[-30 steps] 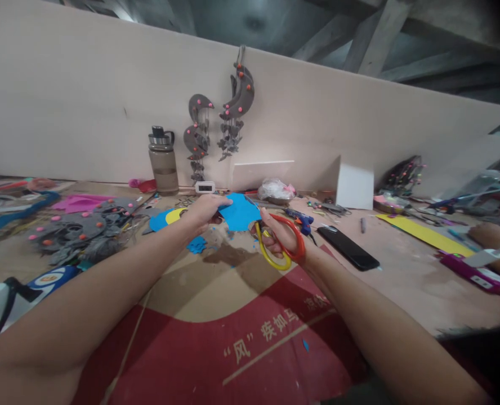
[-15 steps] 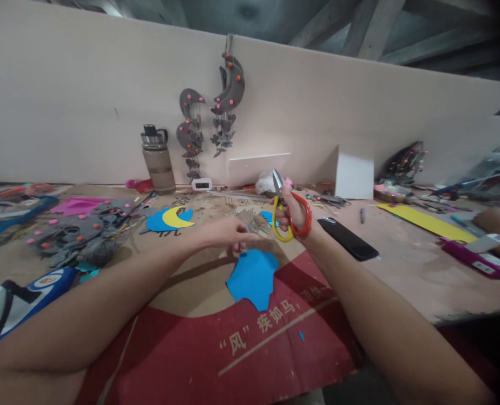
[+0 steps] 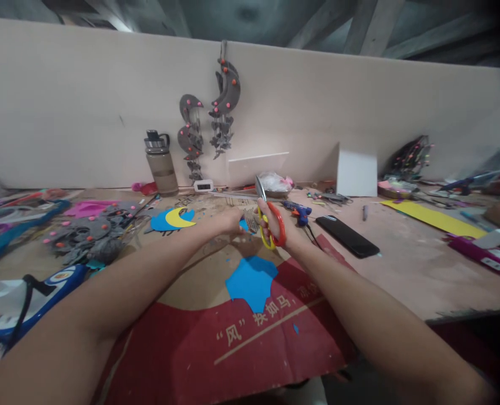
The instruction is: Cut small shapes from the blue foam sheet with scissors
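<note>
A pale wall (image 3: 106, 112) backs the bench. From the left, the left hand (image 3: 232, 220) reaches beside a blue scrap (image 3: 244, 224), its grip unclear to me; the blue sheet (image 3: 252, 281) lies between the hands, nearer the body; the right hand (image 3: 265, 226) grasps scissors (image 3: 281, 225), blades wallward.

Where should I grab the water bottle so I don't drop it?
I'd wrap a hand round the middle of the water bottle, coming from the front: its body is tall and round, and the wall stands close behind. The loop by its lid might work too.
</note>
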The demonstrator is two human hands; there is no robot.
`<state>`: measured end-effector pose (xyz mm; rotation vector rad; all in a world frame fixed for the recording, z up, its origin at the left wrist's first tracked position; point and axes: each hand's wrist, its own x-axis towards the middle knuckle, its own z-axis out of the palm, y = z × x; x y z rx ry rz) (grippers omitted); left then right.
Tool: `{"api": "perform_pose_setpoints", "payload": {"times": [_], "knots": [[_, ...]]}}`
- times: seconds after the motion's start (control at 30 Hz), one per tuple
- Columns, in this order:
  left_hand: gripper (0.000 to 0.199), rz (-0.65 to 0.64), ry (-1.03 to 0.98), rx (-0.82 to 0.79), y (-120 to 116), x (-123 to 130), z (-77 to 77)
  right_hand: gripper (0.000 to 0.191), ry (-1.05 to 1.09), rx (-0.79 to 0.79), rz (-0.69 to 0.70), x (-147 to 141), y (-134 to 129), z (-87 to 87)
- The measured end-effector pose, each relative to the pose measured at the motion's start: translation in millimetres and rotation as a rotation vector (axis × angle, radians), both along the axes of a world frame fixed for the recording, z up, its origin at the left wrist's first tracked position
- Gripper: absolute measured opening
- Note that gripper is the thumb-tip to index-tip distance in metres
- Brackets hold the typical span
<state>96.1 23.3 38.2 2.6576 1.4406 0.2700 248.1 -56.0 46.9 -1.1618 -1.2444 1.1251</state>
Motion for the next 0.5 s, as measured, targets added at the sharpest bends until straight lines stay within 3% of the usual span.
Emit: {"api": "perform_pose_setpoints", "payload": {"times": [0.13, 0.23, 0.37, 0.5], "knots": [[0.021, 0.023, -0.206, 0.101, -7, -12, 5.0, 0.039, -0.064, 0.040, -0.028, -5, -3, 2.3], [0.011, -0.003, -0.627, 0.156, -19, -27, 10.0, 0.035, -0.091, 0.122, -0.034, -8, -3, 0.9], [0.021, 0.000, -1.031, -0.092, -29, -43, 10.8, 0.023, -0.127, 0.178, -0.056, -8, -1, -8.7], [0.030, 0.015, -1.172, -0.207, -29, -44, 4.1, 0.028, -0.152, 0.349, -0.039, -8, -2, -14.8]]}}
